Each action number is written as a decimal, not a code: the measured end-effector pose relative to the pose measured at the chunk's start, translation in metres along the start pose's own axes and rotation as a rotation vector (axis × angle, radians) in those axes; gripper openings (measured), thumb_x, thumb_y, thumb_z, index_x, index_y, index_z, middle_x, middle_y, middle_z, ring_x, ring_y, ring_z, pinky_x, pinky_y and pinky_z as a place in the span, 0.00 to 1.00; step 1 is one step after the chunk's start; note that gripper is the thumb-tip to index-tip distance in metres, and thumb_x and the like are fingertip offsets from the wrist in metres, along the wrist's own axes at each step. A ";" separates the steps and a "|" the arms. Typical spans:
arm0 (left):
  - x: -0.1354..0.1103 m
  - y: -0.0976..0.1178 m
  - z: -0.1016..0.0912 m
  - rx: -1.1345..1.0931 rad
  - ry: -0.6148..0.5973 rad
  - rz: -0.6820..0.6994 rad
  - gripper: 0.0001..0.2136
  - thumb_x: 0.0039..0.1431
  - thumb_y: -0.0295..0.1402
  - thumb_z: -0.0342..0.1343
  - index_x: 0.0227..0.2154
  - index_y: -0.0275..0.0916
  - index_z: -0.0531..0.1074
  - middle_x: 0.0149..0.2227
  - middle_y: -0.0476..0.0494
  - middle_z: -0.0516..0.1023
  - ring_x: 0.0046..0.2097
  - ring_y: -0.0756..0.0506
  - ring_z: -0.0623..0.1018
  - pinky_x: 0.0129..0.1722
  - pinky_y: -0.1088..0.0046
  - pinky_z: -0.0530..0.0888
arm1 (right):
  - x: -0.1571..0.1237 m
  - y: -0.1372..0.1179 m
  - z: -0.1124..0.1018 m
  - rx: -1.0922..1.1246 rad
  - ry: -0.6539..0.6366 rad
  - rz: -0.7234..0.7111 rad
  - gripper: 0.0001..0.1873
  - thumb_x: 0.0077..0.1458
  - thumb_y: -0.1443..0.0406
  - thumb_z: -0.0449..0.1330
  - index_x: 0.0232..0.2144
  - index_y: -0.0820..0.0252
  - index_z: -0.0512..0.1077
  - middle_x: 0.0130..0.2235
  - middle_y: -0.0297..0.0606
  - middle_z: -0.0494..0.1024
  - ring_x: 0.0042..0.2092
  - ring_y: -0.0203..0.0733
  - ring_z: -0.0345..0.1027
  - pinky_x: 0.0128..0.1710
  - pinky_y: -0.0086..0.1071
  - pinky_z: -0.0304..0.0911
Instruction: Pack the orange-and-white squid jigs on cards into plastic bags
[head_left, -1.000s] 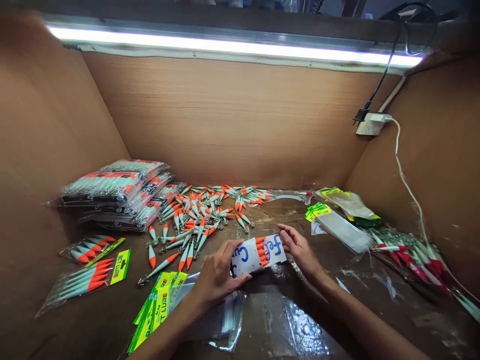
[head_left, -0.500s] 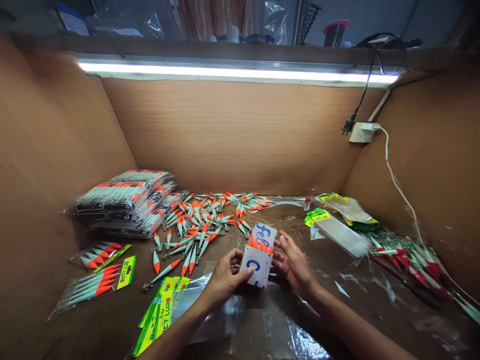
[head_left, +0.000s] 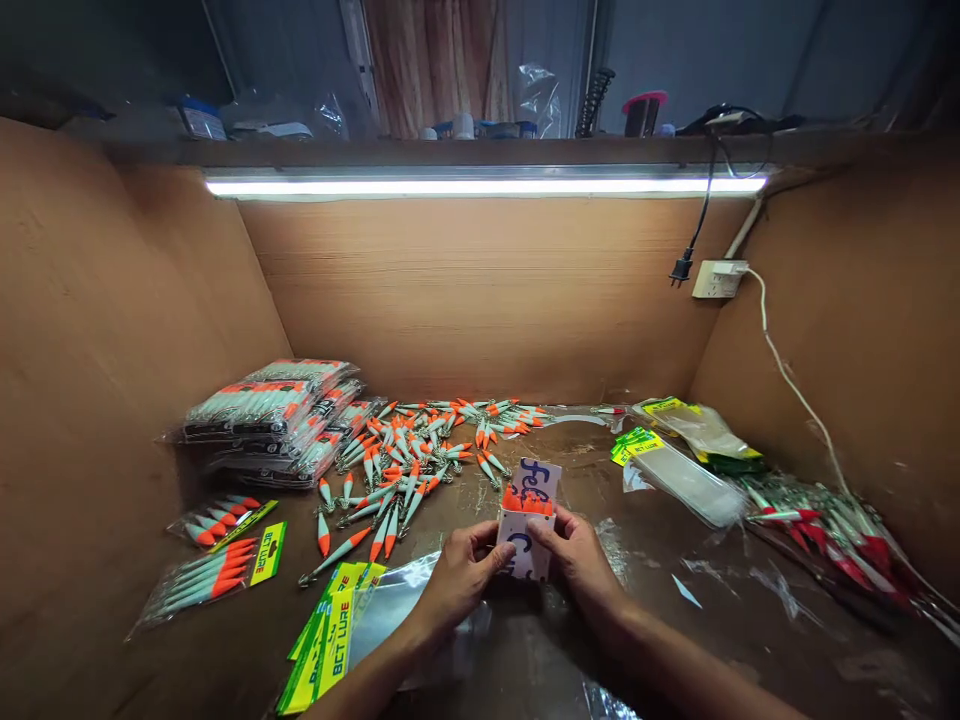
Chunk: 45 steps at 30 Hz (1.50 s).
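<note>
A small white holder with blue handwriting (head_left: 519,528) is upright between my hands, its taller back panel showing above. Orange tips of several fishing lures (head_left: 528,500) stick up out of it; their lower parts are hidden inside. My left hand (head_left: 461,575) grips its left side, thumb on the front face. From the right, my right hand (head_left: 585,565) closes on it too, thumb across the front. Close by my left forearm lie clear bags with yellow-green BCT LURE headers (head_left: 337,622). Beyond my hands spreads a loose pile of white-and-orange lures (head_left: 405,450).
Packed lure bundles (head_left: 255,410) are stacked at the back left, with two filled lure bags (head_left: 206,578) in front. More clear bags (head_left: 686,480) and red-and-white lures (head_left: 832,540) lie right. A white cable (head_left: 784,370) runs down from the wall socket (head_left: 718,280).
My right hand has gone from open beside the holder to gripping it, thumb on its front. The holder stands straighter. The camera view has tilted up a little.
</note>
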<state>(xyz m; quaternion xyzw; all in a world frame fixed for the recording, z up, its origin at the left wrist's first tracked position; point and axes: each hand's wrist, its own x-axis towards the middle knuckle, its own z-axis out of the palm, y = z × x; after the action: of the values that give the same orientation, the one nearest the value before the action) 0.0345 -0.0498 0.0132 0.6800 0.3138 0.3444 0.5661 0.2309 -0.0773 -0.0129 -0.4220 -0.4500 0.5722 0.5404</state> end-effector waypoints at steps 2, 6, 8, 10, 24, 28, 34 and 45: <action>0.001 0.000 0.006 0.092 0.106 -0.015 0.21 0.60 0.47 0.60 0.48 0.35 0.76 0.43 0.39 0.79 0.44 0.38 0.79 0.43 0.66 0.75 | 0.002 0.009 0.003 -0.037 0.117 -0.041 0.51 0.53 0.44 0.62 0.69 0.60 0.47 0.62 0.49 0.58 0.54 0.40 0.68 0.52 0.31 0.69; 0.000 0.008 0.026 0.390 0.148 0.062 0.11 0.60 0.38 0.58 0.41 0.38 0.77 0.35 0.45 0.79 0.38 0.43 0.78 0.40 0.71 0.74 | -0.007 0.009 0.012 -0.179 0.135 -0.072 0.63 0.51 0.45 0.65 0.71 0.57 0.30 0.65 0.47 0.52 0.61 0.39 0.61 0.59 0.29 0.65; -0.004 0.015 0.027 0.501 0.027 0.153 0.11 0.58 0.32 0.58 0.43 0.40 0.76 0.38 0.46 0.79 0.40 0.44 0.77 0.44 0.71 0.73 | -0.013 0.000 0.013 -0.223 0.129 -0.076 0.64 0.48 0.47 0.67 0.71 0.57 0.32 0.64 0.46 0.55 0.62 0.39 0.60 0.61 0.29 0.63; -0.013 0.021 0.013 0.597 -0.064 0.194 0.21 0.55 0.31 0.62 0.52 0.44 0.72 0.49 0.45 0.76 0.49 0.42 0.75 0.53 0.68 0.70 | -0.015 -0.010 0.009 -0.280 0.168 -0.084 0.63 0.46 0.49 0.69 0.71 0.56 0.35 0.63 0.46 0.57 0.61 0.39 0.61 0.61 0.29 0.62; -0.058 0.015 -0.101 1.008 0.172 -0.148 0.06 0.58 0.35 0.57 0.31 0.39 0.73 0.36 0.47 0.75 0.41 0.44 0.73 0.41 0.71 0.65 | -0.013 -0.031 -0.007 -0.498 0.043 -0.057 0.63 0.44 0.56 0.69 0.71 0.57 0.37 0.53 0.45 0.68 0.50 0.38 0.68 0.51 0.29 0.67; -0.036 0.021 -0.107 0.888 0.164 -0.142 0.16 0.64 0.45 0.51 0.32 0.39 0.77 0.32 0.46 0.77 0.36 0.45 0.74 0.37 0.72 0.64 | -0.009 -0.035 -0.017 -0.671 0.021 -0.131 0.58 0.46 0.55 0.67 0.70 0.56 0.39 0.60 0.44 0.61 0.55 0.38 0.64 0.57 0.32 0.64; 0.005 0.026 -0.112 0.542 -0.148 -0.209 0.25 0.64 0.53 0.47 0.36 0.34 0.76 0.29 0.44 0.75 0.32 0.47 0.72 0.32 0.75 0.64 | 0.009 -0.036 -0.051 -1.129 0.091 -0.295 0.44 0.47 0.61 0.62 0.66 0.54 0.54 0.62 0.39 0.57 0.61 0.41 0.55 0.63 0.39 0.56; 0.014 -0.007 -0.085 0.606 -0.259 -0.245 0.24 0.64 0.53 0.48 0.38 0.35 0.77 0.25 0.47 0.71 0.26 0.50 0.67 0.26 0.76 0.59 | 0.005 -0.030 -0.057 -1.299 -0.294 -0.328 0.47 0.41 0.71 0.53 0.66 0.51 0.55 0.63 0.35 0.55 0.62 0.40 0.48 0.67 0.38 0.46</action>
<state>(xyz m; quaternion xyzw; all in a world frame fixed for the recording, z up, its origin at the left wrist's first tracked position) -0.0279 0.0094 0.0181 0.8125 0.4066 0.0758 0.4108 0.2927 -0.0688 0.0023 -0.5049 -0.8286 0.1484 0.1908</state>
